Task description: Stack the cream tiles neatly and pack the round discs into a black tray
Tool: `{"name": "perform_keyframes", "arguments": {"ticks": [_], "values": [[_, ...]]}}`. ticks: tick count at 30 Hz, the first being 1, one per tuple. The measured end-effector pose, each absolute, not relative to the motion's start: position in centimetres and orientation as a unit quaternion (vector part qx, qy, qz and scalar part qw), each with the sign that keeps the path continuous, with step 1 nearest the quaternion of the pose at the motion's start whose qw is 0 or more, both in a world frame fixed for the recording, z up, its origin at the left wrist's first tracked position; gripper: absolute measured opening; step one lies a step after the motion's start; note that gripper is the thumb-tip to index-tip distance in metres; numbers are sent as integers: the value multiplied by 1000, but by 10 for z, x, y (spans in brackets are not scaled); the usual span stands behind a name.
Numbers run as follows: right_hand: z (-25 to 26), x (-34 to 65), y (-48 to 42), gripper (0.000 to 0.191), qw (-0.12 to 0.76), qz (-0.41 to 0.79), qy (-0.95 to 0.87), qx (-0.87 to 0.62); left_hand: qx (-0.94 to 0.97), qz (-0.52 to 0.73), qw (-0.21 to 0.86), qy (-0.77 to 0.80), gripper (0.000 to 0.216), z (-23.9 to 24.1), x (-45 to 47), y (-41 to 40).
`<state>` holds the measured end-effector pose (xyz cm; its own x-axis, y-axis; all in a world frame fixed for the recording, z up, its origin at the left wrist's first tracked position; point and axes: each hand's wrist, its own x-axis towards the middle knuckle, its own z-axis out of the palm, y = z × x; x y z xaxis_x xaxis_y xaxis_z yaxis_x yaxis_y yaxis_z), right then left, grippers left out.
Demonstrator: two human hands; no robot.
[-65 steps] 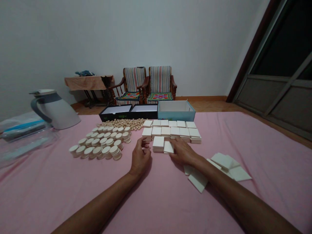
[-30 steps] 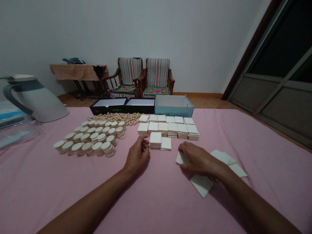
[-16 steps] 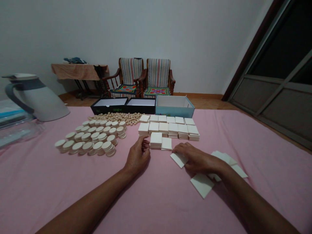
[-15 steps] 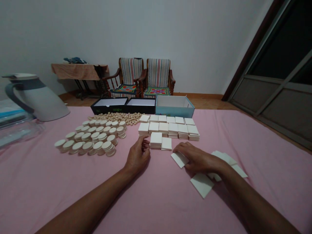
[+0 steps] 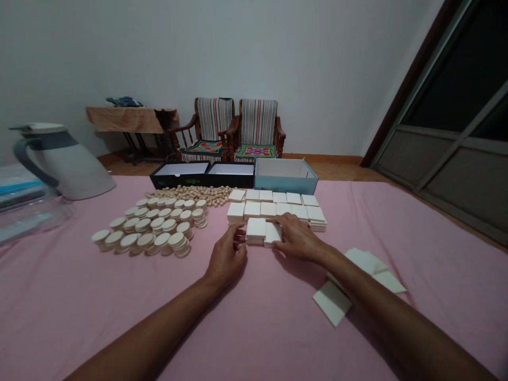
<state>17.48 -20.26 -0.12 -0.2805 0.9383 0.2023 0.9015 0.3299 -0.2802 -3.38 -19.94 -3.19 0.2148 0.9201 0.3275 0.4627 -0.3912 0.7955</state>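
My right hand (image 5: 298, 239) has its thumb and fingers around a white square tile (image 5: 272, 233) on the low front stack. Right beside that is a taller stack of square tiles (image 5: 256, 228). My left hand (image 5: 227, 256) rests on its side to the left of the taller stack, fingers loosely curved and thumb apart, holding nothing; its fingertips are at or near the stack's edge. Behind both hands stand rows of stacked square tiles (image 5: 252, 209). Loose square tiles (image 5: 332, 302) lie by my right forearm, partly covered by it.
Stacks of round discs (image 5: 143, 225) fill the left middle of the pink cloth (image 5: 254, 328). Behind them lie many small wooden beads (image 5: 198, 194). A black box (image 5: 178, 180) and a light blue box (image 5: 286, 183) line the far edge. A grey-white jug (image 5: 75, 164) stands left.
My right hand has moved left and away from me, carrying a square tile from the loose pile side to the low front stack. My left hand has hardly moved.
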Motion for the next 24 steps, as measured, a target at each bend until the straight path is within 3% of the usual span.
{"name": "perform_keyframes", "arguments": {"ticks": [6, 8, 11, 16, 24], "values": [[14, 202, -223, 23, 193, 124, -779, -583, 727, 409, 281, 474, 46, -31, -34, -200], [24, 215, -239, 20, 127, 205, -800, -549, 730, 408, 278, 473, 46, -32, -34, -199], [36, 228, -265, 36, 16, 279, -819, -501, 733, 407, 271, 473, 45, -33, -34, -198], [35, 233, -296, 50, -39, 253, -831, -493, 735, 400, 271, 475, 46, -34, -34, -197], [29, 225, -288, 40, 3, 192, -845, -499, 733, 402, 270, 478, 44, -30, -33, -199]]}}
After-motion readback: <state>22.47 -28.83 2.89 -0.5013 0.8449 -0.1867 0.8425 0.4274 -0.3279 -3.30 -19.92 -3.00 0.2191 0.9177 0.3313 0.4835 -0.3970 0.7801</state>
